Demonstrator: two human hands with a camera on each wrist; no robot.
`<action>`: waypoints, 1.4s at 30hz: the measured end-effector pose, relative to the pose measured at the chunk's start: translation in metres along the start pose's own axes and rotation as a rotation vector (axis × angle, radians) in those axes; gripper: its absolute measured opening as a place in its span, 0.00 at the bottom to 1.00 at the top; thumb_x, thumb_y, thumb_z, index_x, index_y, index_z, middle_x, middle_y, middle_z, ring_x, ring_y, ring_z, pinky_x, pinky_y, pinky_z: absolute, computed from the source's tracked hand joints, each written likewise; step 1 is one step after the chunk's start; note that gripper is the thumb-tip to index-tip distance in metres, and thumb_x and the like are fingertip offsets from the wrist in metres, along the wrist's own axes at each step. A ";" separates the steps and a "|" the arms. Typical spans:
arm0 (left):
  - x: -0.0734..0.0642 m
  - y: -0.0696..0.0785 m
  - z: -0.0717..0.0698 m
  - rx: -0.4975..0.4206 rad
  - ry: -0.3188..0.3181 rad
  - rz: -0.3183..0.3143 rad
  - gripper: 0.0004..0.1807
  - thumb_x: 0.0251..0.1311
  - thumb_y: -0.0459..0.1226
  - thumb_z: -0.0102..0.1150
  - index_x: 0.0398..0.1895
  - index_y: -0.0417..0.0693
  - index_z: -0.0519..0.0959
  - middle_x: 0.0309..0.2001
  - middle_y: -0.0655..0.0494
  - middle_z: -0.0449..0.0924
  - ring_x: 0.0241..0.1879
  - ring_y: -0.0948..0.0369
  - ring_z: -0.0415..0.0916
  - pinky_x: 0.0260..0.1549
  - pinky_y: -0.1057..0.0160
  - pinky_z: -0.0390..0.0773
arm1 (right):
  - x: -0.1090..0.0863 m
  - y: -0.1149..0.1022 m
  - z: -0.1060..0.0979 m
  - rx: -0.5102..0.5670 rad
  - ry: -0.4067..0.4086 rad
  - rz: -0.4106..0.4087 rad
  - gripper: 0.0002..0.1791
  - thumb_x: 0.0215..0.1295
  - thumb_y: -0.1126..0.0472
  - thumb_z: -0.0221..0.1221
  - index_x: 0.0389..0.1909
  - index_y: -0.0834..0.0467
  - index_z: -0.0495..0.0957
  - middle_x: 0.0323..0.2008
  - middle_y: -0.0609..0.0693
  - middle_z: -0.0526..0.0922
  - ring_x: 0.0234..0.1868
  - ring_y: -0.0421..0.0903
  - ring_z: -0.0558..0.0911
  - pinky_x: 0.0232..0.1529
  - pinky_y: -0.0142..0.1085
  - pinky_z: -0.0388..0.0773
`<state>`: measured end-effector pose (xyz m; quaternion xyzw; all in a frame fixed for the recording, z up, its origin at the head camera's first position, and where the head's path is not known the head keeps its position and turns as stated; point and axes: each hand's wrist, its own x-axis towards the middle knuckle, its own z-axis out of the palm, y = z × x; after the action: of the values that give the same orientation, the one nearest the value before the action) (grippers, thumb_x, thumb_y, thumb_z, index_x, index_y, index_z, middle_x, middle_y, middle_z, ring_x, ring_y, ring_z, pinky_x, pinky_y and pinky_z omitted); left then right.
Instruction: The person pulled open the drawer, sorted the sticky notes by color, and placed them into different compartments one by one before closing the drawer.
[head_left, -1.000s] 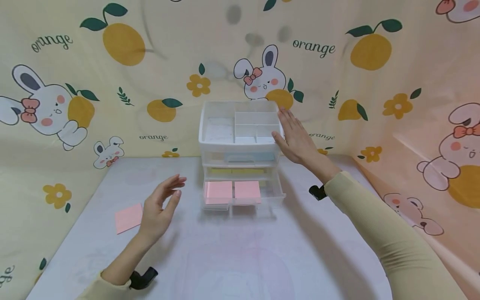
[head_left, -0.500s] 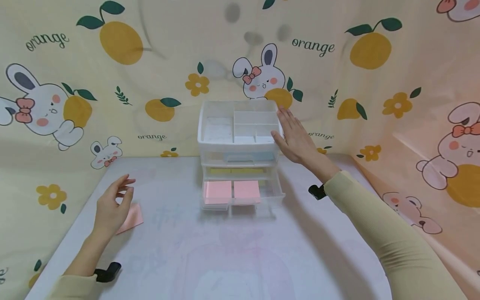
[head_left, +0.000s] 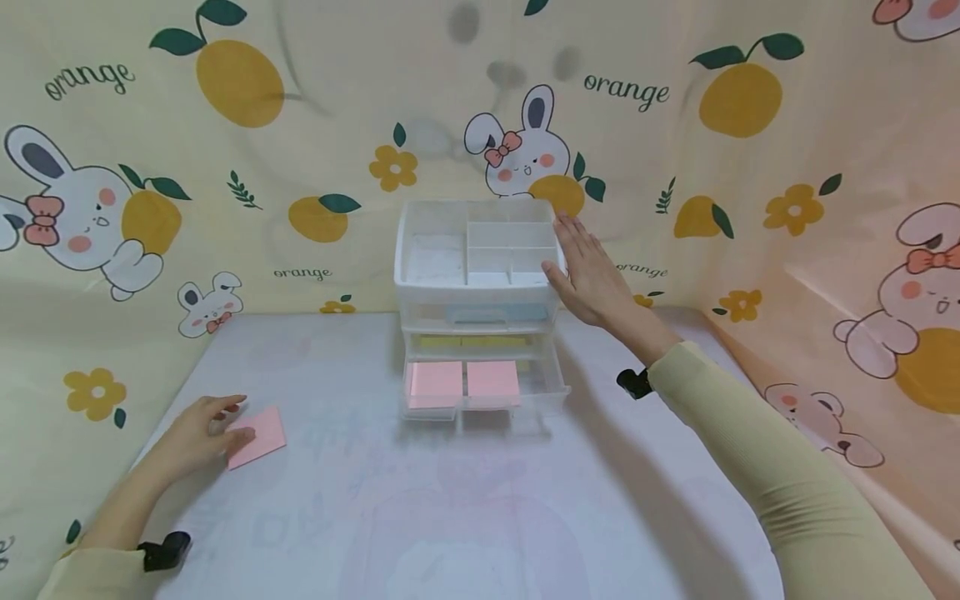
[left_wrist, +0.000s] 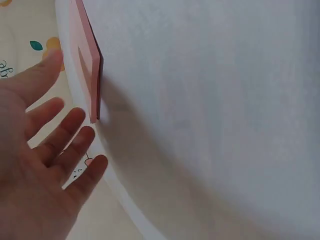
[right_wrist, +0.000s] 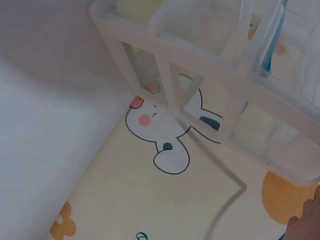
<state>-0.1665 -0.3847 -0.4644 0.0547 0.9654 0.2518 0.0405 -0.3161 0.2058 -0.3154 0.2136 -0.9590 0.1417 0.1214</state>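
Observation:
At the left of the table, my left hand (head_left: pixel 187 442) hovers over a pink sticky note pad (head_left: pixel 266 437), its thumb across the pad's near side. The left wrist view has the fingers apart and the pad (left_wrist: pixel 86 60) lying beyond them, not gripped. My right hand (head_left: pixel 596 279) rests with straight fingers against the right side of a white drawer organizer (head_left: pixel 480 293). Its clear bottom drawer (head_left: pixel 549 385) is pulled out and holds two pink pads (head_left: pixel 437 385) side by side. Only fingertips of the right hand (right_wrist: pixel 305 220) show in the right wrist view.
Yellow pads (head_left: pixel 472 342) show in the drawer above, and something light blue (head_left: pixel 498 314) in the top drawer. The organizer's divided top tray (head_left: pixel 438 258) faces up. A patterned curtain (head_left: pixel 330 150) hangs behind and beside the white table (head_left: pixel 465 517).
My left hand has moved left and then down, from beside the organizer to over the pink sticky note pad. The right hand has stayed on the organizer.

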 end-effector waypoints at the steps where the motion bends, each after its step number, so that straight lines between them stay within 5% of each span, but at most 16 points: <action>1: 0.000 0.000 0.000 0.008 -0.010 0.003 0.40 0.65 0.48 0.71 0.69 0.28 0.69 0.56 0.25 0.73 0.55 0.30 0.72 0.51 0.29 0.78 | 0.000 0.000 0.000 0.001 -0.001 0.000 0.43 0.82 0.40 0.37 0.84 0.59 0.36 0.85 0.53 0.35 0.85 0.53 0.37 0.83 0.50 0.34; 15: 0.005 -0.003 0.010 0.053 -0.012 0.004 0.34 0.58 0.47 0.76 0.60 0.33 0.79 0.54 0.29 0.72 0.53 0.32 0.66 0.47 0.29 0.74 | 0.000 -0.001 -0.001 0.003 -0.008 0.004 0.42 0.83 0.40 0.36 0.84 0.59 0.35 0.85 0.52 0.35 0.84 0.52 0.36 0.83 0.49 0.34; 32: 0.008 0.013 0.007 -0.039 -0.037 -0.053 0.35 0.60 0.38 0.75 0.60 0.25 0.67 0.56 0.25 0.73 0.52 0.35 0.71 0.55 0.30 0.75 | 0.000 -0.002 -0.003 0.004 -0.005 0.003 0.43 0.82 0.40 0.37 0.85 0.59 0.35 0.85 0.53 0.34 0.84 0.53 0.36 0.83 0.50 0.35; 37: 0.005 0.015 0.008 -0.055 -0.003 -0.079 0.36 0.61 0.38 0.75 0.63 0.27 0.67 0.60 0.23 0.71 0.58 0.30 0.69 0.59 0.27 0.71 | 0.000 -0.002 -0.002 0.007 -0.005 0.001 0.43 0.82 0.39 0.37 0.85 0.58 0.35 0.85 0.52 0.34 0.84 0.53 0.36 0.83 0.50 0.35; 42: 0.002 0.017 0.009 -0.089 0.077 -0.030 0.24 0.67 0.33 0.67 0.62 0.31 0.72 0.58 0.27 0.75 0.57 0.32 0.72 0.57 0.28 0.73 | -0.001 -0.002 -0.002 0.005 -0.008 0.002 0.43 0.82 0.40 0.37 0.84 0.59 0.35 0.85 0.52 0.34 0.84 0.53 0.36 0.83 0.50 0.35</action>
<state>-0.1658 -0.3652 -0.4641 0.0286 0.9549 0.2955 0.0096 -0.3141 0.2055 -0.3138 0.2135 -0.9593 0.1434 0.1169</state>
